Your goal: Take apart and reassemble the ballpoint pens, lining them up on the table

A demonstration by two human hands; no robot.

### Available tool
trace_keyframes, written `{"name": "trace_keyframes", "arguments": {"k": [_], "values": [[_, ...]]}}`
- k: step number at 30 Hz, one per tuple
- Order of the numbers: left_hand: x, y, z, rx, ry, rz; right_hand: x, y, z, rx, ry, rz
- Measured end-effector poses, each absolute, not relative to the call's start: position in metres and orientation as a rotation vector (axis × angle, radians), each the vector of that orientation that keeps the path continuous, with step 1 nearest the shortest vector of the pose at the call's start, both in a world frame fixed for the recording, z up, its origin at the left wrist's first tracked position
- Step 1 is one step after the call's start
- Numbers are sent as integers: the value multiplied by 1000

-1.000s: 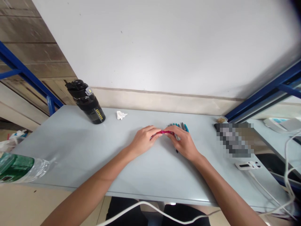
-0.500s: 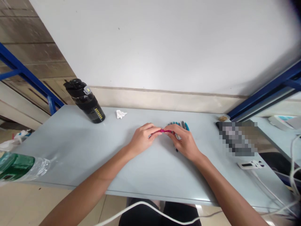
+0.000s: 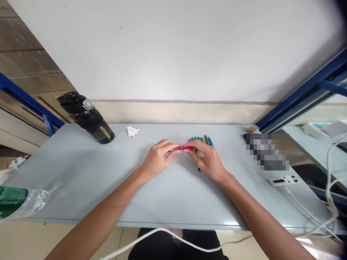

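My left hand [image 3: 159,157] and my right hand [image 3: 207,157] meet above the middle of the table. Between their fingertips they pinch a slim pink pen [image 3: 185,147], held roughly level, its ends partly covered by the fingers. Both hands are closed on it, thumbs below and fingers above. Just behind and under my right hand lies a row of teal and grey pens [image 3: 207,140], partly hidden by that hand. A dark pen tip shows below the right palm.
On the grey table [image 3: 108,195] stand a black water bottle [image 3: 89,121] and, beside it, crumpled white tissue [image 3: 132,131]. A clear-and-green bottle [image 3: 16,200] lies at left. Rightward are a blurred dark object [image 3: 267,151] and a white cabled device [image 3: 283,180]. A white cable [image 3: 162,230] crosses the foreground.
The view has shifted slightly, so most things sit a little further left. Both hands keep their pinch, and more of the pink pen shows between them.
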State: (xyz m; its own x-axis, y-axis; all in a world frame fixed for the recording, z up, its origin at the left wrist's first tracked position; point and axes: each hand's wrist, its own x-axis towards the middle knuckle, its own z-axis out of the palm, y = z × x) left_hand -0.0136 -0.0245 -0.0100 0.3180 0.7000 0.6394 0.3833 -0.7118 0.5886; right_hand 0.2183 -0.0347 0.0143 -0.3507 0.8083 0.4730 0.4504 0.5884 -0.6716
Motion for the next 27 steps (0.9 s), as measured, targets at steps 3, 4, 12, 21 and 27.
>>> {"name": "trace_keyframes", "arguments": {"k": [3,4,12,21,27], "values": [[-15,-25,-12,2260,963,1289,219,-36,17,-1031,-1993,556],[-15,-25,-12,2268,964,1286,220,-37,18,-1056,-1988,576],[-12,-27,-9,2269,955,1330,219,-40,26,-1179,-1903,792],[-18,-15,6,1173,1000,1433,214,-36,18,-1056,-1548,1023],[-33,0,12,876,811,1500,216,-34,14,-1099,-1592,1007]]}}
